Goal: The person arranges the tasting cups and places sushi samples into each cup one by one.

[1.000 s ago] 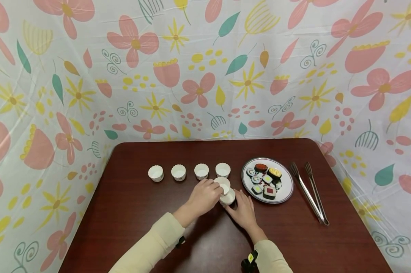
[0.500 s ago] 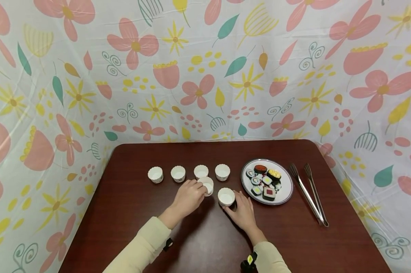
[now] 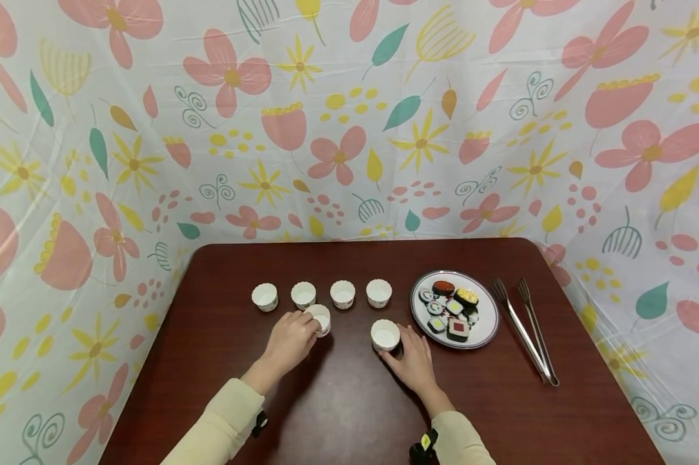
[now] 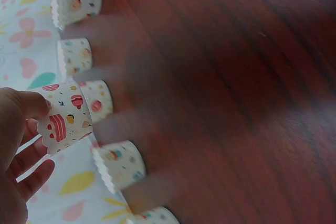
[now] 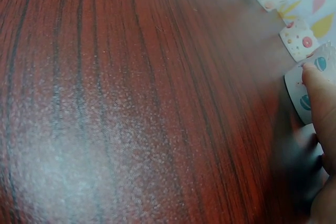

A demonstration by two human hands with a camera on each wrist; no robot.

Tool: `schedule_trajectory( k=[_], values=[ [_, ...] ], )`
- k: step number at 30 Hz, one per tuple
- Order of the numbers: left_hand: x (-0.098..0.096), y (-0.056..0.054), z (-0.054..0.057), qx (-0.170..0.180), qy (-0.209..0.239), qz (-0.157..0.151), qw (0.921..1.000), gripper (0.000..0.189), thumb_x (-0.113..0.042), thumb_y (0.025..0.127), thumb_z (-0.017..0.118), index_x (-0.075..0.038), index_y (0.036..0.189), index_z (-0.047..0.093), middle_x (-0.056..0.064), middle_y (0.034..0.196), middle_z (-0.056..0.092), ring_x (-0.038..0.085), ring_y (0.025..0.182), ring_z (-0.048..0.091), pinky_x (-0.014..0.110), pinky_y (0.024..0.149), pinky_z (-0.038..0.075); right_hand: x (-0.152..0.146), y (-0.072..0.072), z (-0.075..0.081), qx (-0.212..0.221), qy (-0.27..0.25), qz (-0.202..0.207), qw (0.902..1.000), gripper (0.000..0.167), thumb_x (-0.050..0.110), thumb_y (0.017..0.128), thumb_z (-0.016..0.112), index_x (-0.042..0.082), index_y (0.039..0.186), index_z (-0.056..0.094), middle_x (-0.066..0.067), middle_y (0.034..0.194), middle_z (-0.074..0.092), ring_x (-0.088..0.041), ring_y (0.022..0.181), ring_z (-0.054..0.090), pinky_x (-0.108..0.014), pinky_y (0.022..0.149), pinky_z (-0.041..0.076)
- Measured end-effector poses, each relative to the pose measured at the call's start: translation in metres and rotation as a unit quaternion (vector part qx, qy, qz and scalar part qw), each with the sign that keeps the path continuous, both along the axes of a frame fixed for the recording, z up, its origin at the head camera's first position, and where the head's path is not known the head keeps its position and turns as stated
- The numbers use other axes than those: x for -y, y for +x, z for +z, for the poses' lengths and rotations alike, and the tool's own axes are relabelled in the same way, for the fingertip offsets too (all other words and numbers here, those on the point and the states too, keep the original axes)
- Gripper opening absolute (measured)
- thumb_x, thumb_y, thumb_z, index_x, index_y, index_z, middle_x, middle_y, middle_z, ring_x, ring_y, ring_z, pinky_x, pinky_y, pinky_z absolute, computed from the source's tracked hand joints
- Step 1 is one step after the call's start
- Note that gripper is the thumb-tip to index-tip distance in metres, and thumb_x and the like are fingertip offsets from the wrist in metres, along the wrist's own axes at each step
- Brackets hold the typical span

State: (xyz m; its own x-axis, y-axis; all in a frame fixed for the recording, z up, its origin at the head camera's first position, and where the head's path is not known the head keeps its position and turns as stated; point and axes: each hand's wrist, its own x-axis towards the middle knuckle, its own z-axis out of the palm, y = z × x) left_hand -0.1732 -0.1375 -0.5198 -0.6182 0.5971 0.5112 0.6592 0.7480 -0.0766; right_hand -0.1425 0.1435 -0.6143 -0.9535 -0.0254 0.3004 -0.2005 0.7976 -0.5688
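Note:
In the head view my left hand (image 3: 288,342) pinches a white paper baking cup (image 3: 321,319) by its rim, just in front of the row of cups. The left wrist view shows this printed baking cup (image 4: 65,119) tilted, thumb on its wall, fingers partly behind it. My right hand (image 3: 414,365) holds a second paper baking cup (image 3: 386,336), which stands upright on the table, between thumb and fingers. Its thumb (image 5: 320,98) lies against the printed side in the right wrist view. Nothing shows inside either cup.
Several matching baking cups (image 3: 343,294) stand in a row along the back of the dark wooden table (image 3: 349,413). To the right are a round plate (image 3: 485,329) with several sushi pieces (image 3: 458,328) and metal tongs (image 3: 529,339). A floral curtain (image 3: 337,213) hangs behind.
My left hand has lifted its cup away from the one at my right hand and carried it leftward along the row. The right hand stays in place with its cup.

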Motion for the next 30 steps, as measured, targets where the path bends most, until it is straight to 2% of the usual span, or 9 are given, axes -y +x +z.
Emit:
schedule_trajectory(
  k=[3, 10, 13, 18, 25, 30],
  values=[
    [0.010, 0.000, -0.003, -0.001, 0.003, 0.007, 1.0000, 0.018, -0.009, 0.065, 0.076, -0.013, 0.073, 0.060, -0.003, 0.072, 0.056, 0.018, 0.066, 0.052, 0.030, 0.062, 0.043, -0.001, 0.000, 0.000, 0.007, 0.000, -0.003, 1.0000, 0.069, 0.031, 0.070, 0.078, 0.005, 0.127, 0.050, -0.017, 0.127, 0.054, -0.038, 0.124, 0.042, -0.063, 0.099, 0.024],
    [0.035, 0.006, -0.007, 0.038, 0.000, 0.033, 0.9988, 0.006, -0.011, 0.077, 0.068, -0.011, 0.074, 0.063, -0.001, 0.071, 0.056, 0.020, 0.066, 0.052, 0.031, 0.063, 0.043, -0.001, -0.001, 0.001, 0.003, -0.001, -0.003, 1.0000, 0.069, 0.032, 0.069, 0.079, 0.005, 0.127, 0.051, -0.017, 0.126, 0.054, -0.037, 0.124, 0.043, -0.063, 0.099, 0.025],
    [0.045, 0.009, -0.012, 0.042, 0.002, 0.044, 0.9981, 0.008, -0.011, 0.076, 0.070, -0.012, 0.072, 0.063, -0.002, 0.070, 0.055, 0.019, 0.066, 0.052, 0.031, 0.063, 0.043, -0.001, -0.001, 0.001, 0.002, -0.003, -0.002, 1.0000, 0.069, 0.032, 0.070, 0.078, 0.005, 0.127, 0.051, -0.017, 0.126, 0.054, -0.038, 0.124, 0.043, -0.063, 0.099, 0.025],
    [0.059, 0.013, -0.020, 0.035, 0.015, 0.059, 0.9975, 0.016, -0.009, 0.065, 0.076, -0.014, 0.070, 0.062, -0.003, 0.067, 0.054, 0.019, 0.064, 0.052, 0.032, 0.061, 0.043, -0.001, 0.001, 0.002, 0.014, -0.004, -0.002, 0.9999, 0.069, 0.034, 0.071, 0.077, 0.005, 0.128, 0.051, -0.016, 0.128, 0.054, -0.037, 0.125, 0.042, -0.061, 0.101, 0.024],
    [0.076, 0.018, -0.027, 0.065, 0.006, 0.092, 0.9936, 0.011, -0.007, 0.069, 0.073, -0.013, 0.073, 0.064, -0.002, 0.069, 0.055, 0.020, 0.066, 0.053, 0.033, 0.063, 0.044, 0.000, 0.000, 0.001, -0.001, 0.000, -0.001, 1.0000, 0.068, 0.031, 0.069, 0.079, 0.004, 0.126, 0.052, -0.017, 0.125, 0.055, -0.038, 0.123, 0.044, -0.063, 0.098, 0.026],
    [0.086, 0.020, -0.033, 0.078, 0.008, 0.114, 0.9904, 0.013, -0.007, 0.066, 0.074, -0.012, 0.072, 0.063, -0.001, 0.069, 0.055, 0.021, 0.066, 0.054, 0.034, 0.062, 0.043, 0.001, 0.000, 0.002, 0.021, -0.003, -0.002, 0.9998, 0.069, 0.033, 0.071, 0.077, 0.005, 0.128, 0.050, -0.017, 0.128, 0.053, -0.037, 0.126, 0.042, -0.061, 0.101, 0.024]
  ],
)
